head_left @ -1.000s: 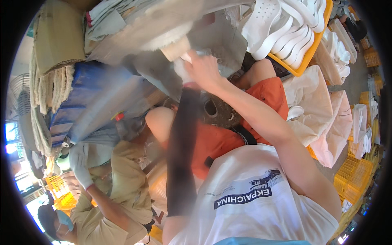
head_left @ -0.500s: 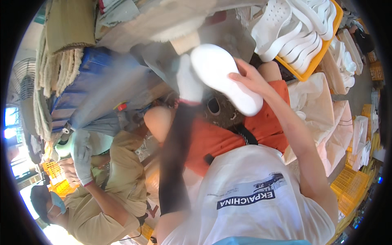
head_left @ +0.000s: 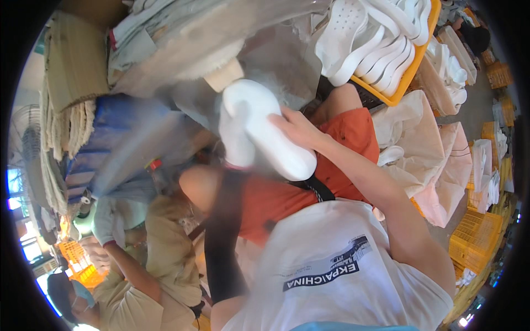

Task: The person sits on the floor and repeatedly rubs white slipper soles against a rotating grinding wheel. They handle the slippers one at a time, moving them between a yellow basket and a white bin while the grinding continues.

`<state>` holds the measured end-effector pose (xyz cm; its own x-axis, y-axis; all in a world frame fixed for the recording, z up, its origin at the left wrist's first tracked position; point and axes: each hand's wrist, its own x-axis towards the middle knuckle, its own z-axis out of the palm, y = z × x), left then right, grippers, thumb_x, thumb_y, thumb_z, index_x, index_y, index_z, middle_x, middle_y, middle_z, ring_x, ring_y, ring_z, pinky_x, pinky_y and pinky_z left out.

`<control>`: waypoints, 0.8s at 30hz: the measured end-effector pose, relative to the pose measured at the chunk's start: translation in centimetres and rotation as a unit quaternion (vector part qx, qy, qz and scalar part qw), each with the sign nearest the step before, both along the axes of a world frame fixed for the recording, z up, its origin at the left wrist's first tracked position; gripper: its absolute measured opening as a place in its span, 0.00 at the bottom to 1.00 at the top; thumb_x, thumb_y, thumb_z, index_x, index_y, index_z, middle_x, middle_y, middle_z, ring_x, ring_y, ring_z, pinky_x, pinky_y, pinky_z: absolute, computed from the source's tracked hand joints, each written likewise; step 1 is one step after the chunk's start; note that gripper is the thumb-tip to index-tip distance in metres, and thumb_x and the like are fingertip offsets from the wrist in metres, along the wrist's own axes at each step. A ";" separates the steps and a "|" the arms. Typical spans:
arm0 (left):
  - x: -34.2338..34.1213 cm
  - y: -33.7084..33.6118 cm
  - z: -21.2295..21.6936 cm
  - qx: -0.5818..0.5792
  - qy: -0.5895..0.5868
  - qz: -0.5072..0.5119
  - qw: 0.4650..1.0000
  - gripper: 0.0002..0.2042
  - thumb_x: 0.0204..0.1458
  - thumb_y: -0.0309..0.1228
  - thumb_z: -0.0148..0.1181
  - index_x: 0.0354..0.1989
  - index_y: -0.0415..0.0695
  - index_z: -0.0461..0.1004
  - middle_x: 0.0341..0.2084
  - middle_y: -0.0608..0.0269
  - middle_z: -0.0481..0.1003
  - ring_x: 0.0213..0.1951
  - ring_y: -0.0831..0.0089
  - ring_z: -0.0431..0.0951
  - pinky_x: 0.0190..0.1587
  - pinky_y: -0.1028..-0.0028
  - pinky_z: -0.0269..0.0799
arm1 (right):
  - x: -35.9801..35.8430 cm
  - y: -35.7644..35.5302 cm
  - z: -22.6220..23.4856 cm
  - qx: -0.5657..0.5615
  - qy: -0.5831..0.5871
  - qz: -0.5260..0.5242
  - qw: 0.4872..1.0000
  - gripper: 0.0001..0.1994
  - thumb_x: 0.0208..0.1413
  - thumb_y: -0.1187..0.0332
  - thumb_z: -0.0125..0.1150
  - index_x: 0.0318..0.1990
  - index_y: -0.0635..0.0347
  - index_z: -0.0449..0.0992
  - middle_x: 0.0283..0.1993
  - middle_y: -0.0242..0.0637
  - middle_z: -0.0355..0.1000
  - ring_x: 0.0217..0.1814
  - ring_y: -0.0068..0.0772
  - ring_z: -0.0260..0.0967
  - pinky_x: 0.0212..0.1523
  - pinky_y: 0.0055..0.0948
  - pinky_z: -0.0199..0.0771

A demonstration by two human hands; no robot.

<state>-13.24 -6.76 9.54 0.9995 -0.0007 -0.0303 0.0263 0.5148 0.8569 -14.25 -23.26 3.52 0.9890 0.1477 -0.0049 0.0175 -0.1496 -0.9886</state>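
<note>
A white clog (head_left: 279,140) is tilted above my lap, its smooth underside toward me. My right hand (head_left: 295,129), bare, grips its right edge with the thumb on the sole. My left hand (head_left: 237,144), in a pale glove below a black sleeve, is at the clog's left side near the toe end. Motion smears the gloved fingers, though they appear to hold the edge. Just beyond the toe end is a pale block (head_left: 223,75) under a dusty, light-coloured ledge (head_left: 182,69).
A yellow crate (head_left: 406,91) full of white clogs stands at the far right, with pale sacks (head_left: 408,129) below it. On the left, a co-worker (head_left: 124,276) in tan clothes sits close by, near a blue panel (head_left: 110,129). Layered cloth (head_left: 72,88) hangs at the upper left.
The clog has come lower, leftward and closer to my body, with my right hand still on it. My gloved left hand has shifted down and left, and now overlaps the clog's side.
</note>
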 end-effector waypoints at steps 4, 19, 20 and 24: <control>-0.3 -4.1 -0.3 0.459 0.179 0.041 0.869 0.31 0.60 0.39 0.65 0.70 0.43 0.65 0.57 0.49 0.77 0.56 0.56 0.80 0.60 0.60 0.75 | 3.9 4.9 -3.1 0.189 0.149 -0.079 0.967 0.25 0.74 0.50 0.47 0.62 0.65 0.71 0.42 0.40 0.76 0.40 0.31 0.75 0.42 0.35 0.77; -0.5 -1.0 1.2 0.209 0.031 0.031 0.977 0.24 0.64 0.33 0.61 0.66 0.36 0.68 0.55 0.52 0.77 0.56 0.60 0.79 0.61 0.61 0.74 | 1.5 4.8 1.1 0.166 0.109 -0.138 0.970 0.30 0.67 0.54 0.59 0.68 0.67 0.65 0.63 0.45 0.70 0.65 0.36 0.67 0.67 0.33 0.66; 0.4 0.0 0.2 0.047 0.046 0.044 0.997 0.22 0.65 0.34 0.59 0.64 0.36 0.70 0.54 0.52 0.77 0.56 0.58 0.79 0.60 0.60 0.75 | 1.0 3.9 2.1 0.061 0.050 -0.153 0.985 0.33 0.64 0.57 0.64 0.69 0.70 0.64 0.65 0.49 0.71 0.67 0.38 0.68 0.68 0.32 0.66; 1.4 4.6 -3.7 -0.226 0.110 -0.011 0.968 0.23 0.70 0.43 0.49 0.65 0.38 0.69 0.60 0.50 0.75 0.61 0.55 0.76 0.66 0.57 0.70 | -4.5 -2.4 6.5 0.157 0.260 0.160 0.939 0.40 0.54 0.66 0.72 0.72 0.70 0.62 0.68 0.49 0.69 0.71 0.38 0.66 0.72 0.36 0.63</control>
<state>-11.82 -2.14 5.86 0.9684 -0.0847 -0.2346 0.1979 0.8333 0.5162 -18.72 -25.71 10.06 0.7700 0.5117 -0.3812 -0.4853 0.0818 -0.8705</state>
